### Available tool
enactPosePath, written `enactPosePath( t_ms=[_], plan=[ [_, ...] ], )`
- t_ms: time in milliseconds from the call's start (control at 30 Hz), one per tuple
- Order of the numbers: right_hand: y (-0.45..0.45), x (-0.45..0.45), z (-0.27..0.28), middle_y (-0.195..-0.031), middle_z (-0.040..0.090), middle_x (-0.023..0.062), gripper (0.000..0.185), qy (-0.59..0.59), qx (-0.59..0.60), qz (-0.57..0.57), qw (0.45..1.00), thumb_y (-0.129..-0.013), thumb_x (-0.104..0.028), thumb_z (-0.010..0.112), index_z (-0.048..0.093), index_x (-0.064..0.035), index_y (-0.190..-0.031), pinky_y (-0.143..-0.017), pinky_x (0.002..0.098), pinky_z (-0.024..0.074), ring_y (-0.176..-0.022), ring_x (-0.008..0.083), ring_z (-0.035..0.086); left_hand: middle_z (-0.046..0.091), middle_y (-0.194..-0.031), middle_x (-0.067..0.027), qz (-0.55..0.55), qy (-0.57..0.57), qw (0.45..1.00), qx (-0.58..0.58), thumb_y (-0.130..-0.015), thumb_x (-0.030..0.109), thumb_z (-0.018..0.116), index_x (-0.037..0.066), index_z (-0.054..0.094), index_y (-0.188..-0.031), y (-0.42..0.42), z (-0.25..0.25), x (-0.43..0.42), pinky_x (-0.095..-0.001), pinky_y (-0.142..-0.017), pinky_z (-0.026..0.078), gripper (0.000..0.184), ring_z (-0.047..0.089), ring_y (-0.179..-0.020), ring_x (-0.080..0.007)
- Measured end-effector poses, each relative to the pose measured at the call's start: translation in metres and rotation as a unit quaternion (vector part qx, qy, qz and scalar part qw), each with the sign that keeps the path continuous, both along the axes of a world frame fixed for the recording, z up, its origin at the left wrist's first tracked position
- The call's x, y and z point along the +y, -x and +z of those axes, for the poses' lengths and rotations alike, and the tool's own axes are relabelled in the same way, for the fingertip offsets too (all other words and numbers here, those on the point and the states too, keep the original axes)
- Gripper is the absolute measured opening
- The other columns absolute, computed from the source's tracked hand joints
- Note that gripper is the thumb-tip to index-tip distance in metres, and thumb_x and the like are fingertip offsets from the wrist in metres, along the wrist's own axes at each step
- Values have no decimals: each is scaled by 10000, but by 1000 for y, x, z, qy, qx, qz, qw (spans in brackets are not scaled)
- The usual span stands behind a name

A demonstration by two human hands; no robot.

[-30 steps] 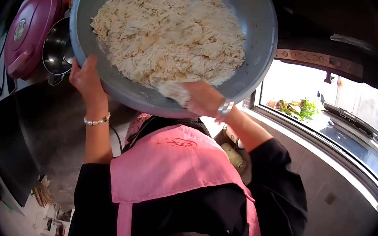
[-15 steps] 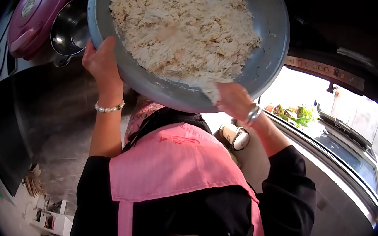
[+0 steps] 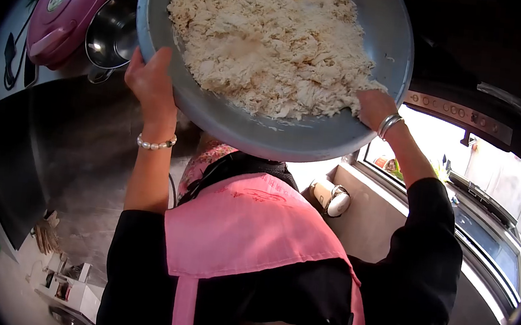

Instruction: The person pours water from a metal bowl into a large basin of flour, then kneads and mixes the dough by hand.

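A wide grey metal basin (image 3: 312, 144) fills the top middle, holding a spread of crumbly, floury dough (image 3: 271, 51). My left hand (image 3: 152, 80), with a pearl bracelet at the wrist, grips the basin's rim at its lower left side. Inside the right part of the basin, my right hand (image 3: 375, 108), with silver bangles, is closed at the edge of the dough; its fingertips are partly hidden by dough.
At the upper left are a maroon round appliance (image 3: 68, 12) and a steel pot (image 3: 113, 29). A window (image 3: 482, 209) is on the right. Below the basin stands a pale canister (image 3: 330, 197). A dark panelled appliance (image 3: 460, 113) is at the upper right.
My right hand has moved right and up along the dough, from the basin's near side to its right side. The basin and my left hand appear farther right in view.
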State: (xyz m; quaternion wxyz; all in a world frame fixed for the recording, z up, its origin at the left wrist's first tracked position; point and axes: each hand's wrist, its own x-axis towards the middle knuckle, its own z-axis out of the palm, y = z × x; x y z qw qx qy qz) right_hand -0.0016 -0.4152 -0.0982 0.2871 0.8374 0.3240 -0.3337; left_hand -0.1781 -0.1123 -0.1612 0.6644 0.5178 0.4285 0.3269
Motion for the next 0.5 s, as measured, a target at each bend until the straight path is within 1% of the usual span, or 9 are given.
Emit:
enactPosePath(
  t_ms=[100, 133, 167, 200, 233, 300, 333, 400, 500],
  plan=[
    [38, 4, -15, -987, 633, 146, 376, -51, 73, -40, 995, -766, -180, 601, 579, -126, -1137, -778, 380, 493, -891, 276, 621, 549, -741, 16, 16, 11, 1000, -15, -722, 29, 564, -34, 583, -847, -2, 5, -1, -218, -600, 387, 141, 448, -646, -64],
    [61, 17, -8, -1015, 629, 122, 480, -160, 170, -29, 972, -759, -156, 589, 512, -175, -1232, -780, 375, 494, -893, 285, 618, 534, -718, 27, 22, 17, 1000, -16, -719, 21, 558, -30, 576, -816, -1, 8, -4, -208, -577, 375, 112, 429, -626, -53],
    [87, 29, -19, -1063, 606, 145, 477, -415, 216, 14, 884, -752, -55, 542, 506, -120, -1224, -765, 343, 489, -875, 294, 612, 531, -716, 30, 23, 10, 1000, -13, -717, 17, 556, -28, 578, -816, -2, 9, -5, -207, -568, 368, 110, 421, -622, -49],
    [106, 48, -55, -1137, 580, 119, 468, -473, 296, -51, 829, -790, -90, 540, 470, -106, -1252, -808, 322, 471, -905, 286, 597, 532, -717, 31, 23, 2, 1000, -17, -717, 18, 557, -29, 580, -819, -3, 9, -4, -207, -568, 368, 114, 420, -622, -48],
    [116, 93, -39, -1123, 602, 89, 434, -421, 290, -57, 857, -826, -144, 534, 464, -56, -1245, -815, 304, 462, -919, 217, 601, 532, -717, 31, 23, -6, 1000, -20, -717, 19, 558, -30, 582, -822, -3, 7, -4, -207, -568, 368, 119, 419, -623, -47],
    [121, 154, -75, -1083, 606, 134, 389, -498, 326, -132, 792, -839, -190, 520, 497, -35, -1195, -766, 300, 470, -892, 212, 606, 537, -723, 30, 14, -25, 999, -23, -718, 24, 561, -33, 586, -831, 0, 3, -5, -206, -570, 370, 129, 420, -625, -48],
    [110, 176, -48, -1066, 605, 152, 378, -390, 247, -50, 886, -837, -201, 522, 511, -34, -1175, -758, 299, 471, -888, 219, 606, 540, -728, 29, 8, -30, 999, -26, -718, 29, 564, -34, 589, -836, 2, 0, -3, -204, -571, 373, 136, 423, -627, -49],
    [109, 136, -107, -1047, 602, 159, 369, -434, 343, -151, 819, -819, -197, 531, 526, -49, -1157, -764, 306, 475, -877, 263, 601, 546, -737, 25, -2, -40, 999, -23, -720, 36, 570, -39, 590, -842, 2, -2, -1, -203, -575, 380, 145, 428, -631, -52],
    [95, 39, -70, -867, 619, 183, 376, -461, 247, 43, 851, -730, -154, 568, 558, -55, -1093, -727, 360, 487, -810, 321, 595, 552, -750, 9, -6, -14, 999, -38, -729, 41, 574, -48, 580, -838, 1, 0, 0, -204, -586, 401, 141, 440, -651, -56]
  ],
)
